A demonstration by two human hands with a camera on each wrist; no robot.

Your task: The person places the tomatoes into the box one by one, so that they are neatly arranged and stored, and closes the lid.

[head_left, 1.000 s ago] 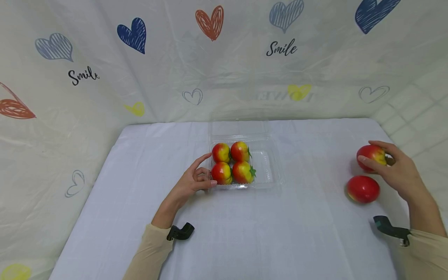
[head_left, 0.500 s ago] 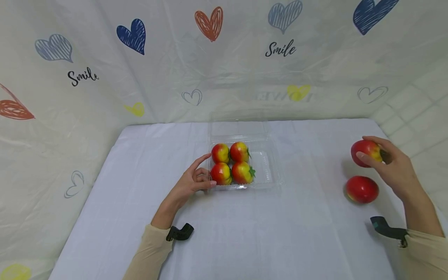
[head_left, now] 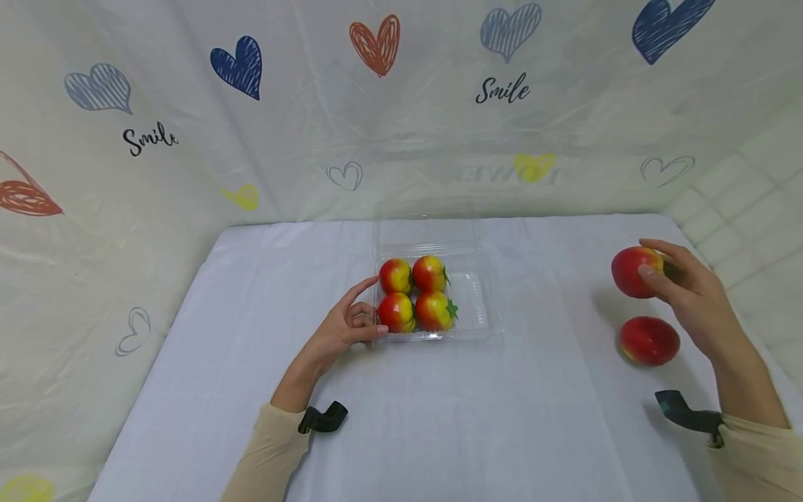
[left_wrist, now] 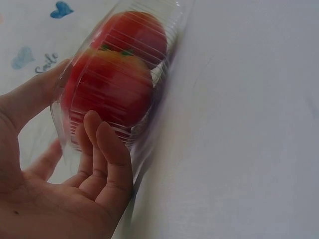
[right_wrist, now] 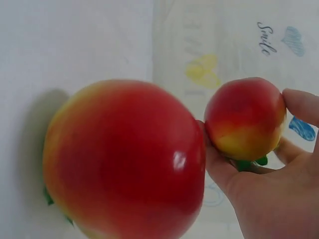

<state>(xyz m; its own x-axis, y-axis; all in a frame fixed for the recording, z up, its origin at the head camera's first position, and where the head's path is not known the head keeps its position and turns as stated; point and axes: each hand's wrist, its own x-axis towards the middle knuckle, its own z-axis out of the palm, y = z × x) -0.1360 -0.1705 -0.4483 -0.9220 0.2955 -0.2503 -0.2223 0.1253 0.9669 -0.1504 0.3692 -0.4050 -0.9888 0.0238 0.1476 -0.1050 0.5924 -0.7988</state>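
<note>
Here's the right hand [head_left: 695, 296], thumb and fingers pinching a red-and-yellow fruit [head_left: 629, 272], apparently raised above the white tablecloth [head_left: 502, 418], near a loose fruit [head_left: 649, 341] lying there. Over at the clear plastic clamshell [head_left: 469, 300], lid open, four matching fruits [head_left: 434, 311] inside, the left hand [head_left: 341, 326] touches its end, fingers loosely spread.
</note>
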